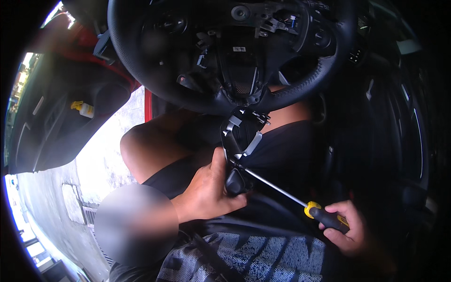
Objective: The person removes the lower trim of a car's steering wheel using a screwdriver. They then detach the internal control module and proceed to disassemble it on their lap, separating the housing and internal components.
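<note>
The left hand [211,190] grasps a black trim piece [240,135] (with silver parts), steering wheel [240,58] at twelve o'clock. At four o'clock, the right hand [348,230] grips a screwdriver [313,210].

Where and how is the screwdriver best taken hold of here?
Best by the thick handle, probably from the lower right, where the right hand grips it: the thin shaft slants up and left toward the dark, silver-trimmed part, so that end offers a poorer hold.

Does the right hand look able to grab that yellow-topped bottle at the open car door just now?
Probably not: the right hand holds the screwdriver, and the bottle is over on the far left, beyond the left hand and bare knee.
</note>
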`<state>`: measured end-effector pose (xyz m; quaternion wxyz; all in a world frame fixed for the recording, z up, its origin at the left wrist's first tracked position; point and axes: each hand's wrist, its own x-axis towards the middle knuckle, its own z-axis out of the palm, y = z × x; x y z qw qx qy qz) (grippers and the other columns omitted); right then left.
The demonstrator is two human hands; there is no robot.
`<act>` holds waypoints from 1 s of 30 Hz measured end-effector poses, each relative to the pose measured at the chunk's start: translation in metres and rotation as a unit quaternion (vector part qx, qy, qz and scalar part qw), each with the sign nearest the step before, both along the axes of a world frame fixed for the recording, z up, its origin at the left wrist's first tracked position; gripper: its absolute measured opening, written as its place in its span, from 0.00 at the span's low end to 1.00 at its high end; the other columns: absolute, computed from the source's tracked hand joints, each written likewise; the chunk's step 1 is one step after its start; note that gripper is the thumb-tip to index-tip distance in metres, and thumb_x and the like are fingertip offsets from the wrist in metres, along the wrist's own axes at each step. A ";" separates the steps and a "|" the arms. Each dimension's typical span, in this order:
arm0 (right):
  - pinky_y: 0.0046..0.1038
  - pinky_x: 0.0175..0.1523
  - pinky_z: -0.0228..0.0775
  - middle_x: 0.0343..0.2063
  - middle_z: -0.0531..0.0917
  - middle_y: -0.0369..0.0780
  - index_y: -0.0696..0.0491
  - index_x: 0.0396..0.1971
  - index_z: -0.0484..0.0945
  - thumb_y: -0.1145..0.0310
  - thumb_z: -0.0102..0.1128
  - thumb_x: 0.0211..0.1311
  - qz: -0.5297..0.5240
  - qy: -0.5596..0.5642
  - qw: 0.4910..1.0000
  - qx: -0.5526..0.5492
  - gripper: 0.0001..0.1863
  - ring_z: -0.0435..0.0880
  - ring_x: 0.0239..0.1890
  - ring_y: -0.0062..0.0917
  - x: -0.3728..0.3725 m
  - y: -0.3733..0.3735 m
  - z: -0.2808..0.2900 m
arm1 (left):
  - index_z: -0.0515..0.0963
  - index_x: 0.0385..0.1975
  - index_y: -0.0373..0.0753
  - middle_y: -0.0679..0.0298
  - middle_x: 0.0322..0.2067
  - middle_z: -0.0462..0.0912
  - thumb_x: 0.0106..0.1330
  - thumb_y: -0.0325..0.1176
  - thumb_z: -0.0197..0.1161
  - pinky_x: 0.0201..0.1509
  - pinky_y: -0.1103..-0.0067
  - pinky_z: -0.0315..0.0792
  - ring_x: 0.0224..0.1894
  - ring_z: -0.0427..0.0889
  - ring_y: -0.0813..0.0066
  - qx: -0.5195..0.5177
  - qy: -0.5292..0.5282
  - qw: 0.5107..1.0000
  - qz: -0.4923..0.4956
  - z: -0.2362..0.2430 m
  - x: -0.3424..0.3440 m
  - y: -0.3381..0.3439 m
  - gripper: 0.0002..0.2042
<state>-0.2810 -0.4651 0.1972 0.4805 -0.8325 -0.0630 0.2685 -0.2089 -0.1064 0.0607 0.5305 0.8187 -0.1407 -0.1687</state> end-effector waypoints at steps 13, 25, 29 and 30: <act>0.21 0.28 0.67 0.36 0.86 0.41 0.40 0.58 0.84 0.63 0.78 0.67 0.234 -0.499 0.790 -0.266 0.21 0.83 0.26 0.21 0.012 0.008 -0.005 | 0.53 0.66 0.25 0.50 0.31 0.83 0.57 0.30 0.76 0.34 0.69 0.81 0.30 0.90 0.53 -0.077 -0.075 0.994 -0.026 -0.012 0.005 -0.003 0.43; 0.21 0.28 0.63 0.36 0.86 0.55 0.60 0.64 0.67 0.66 0.57 0.78 -0.214 0.377 0.868 0.243 0.22 0.67 0.18 0.12 0.014 0.002 -0.014 | 0.52 0.65 0.21 0.49 0.27 0.82 0.56 0.33 0.78 0.30 0.68 0.83 0.25 0.90 0.52 -0.017 -0.085 0.996 -0.023 -0.020 0.003 0.000 0.46; 0.22 0.30 0.69 0.35 0.86 0.53 0.60 0.62 0.68 0.65 0.63 0.73 -0.230 0.442 0.827 0.260 0.25 0.75 0.20 0.15 0.019 -0.005 -0.021 | 0.52 0.65 0.20 0.50 0.27 0.82 0.56 0.34 0.79 0.30 0.69 0.83 0.26 0.90 0.54 -0.029 -0.085 0.996 -0.026 -0.016 0.001 0.001 0.46; 0.23 0.31 0.71 0.35 0.87 0.51 0.59 0.62 0.68 0.64 0.66 0.71 -0.162 0.377 0.888 0.210 0.27 0.78 0.22 0.17 0.019 -0.008 -0.023 | 0.52 0.65 0.20 0.49 0.28 0.82 0.56 0.34 0.79 0.30 0.69 0.83 0.26 0.90 0.54 -0.025 -0.076 0.996 -0.028 -0.014 0.002 0.001 0.46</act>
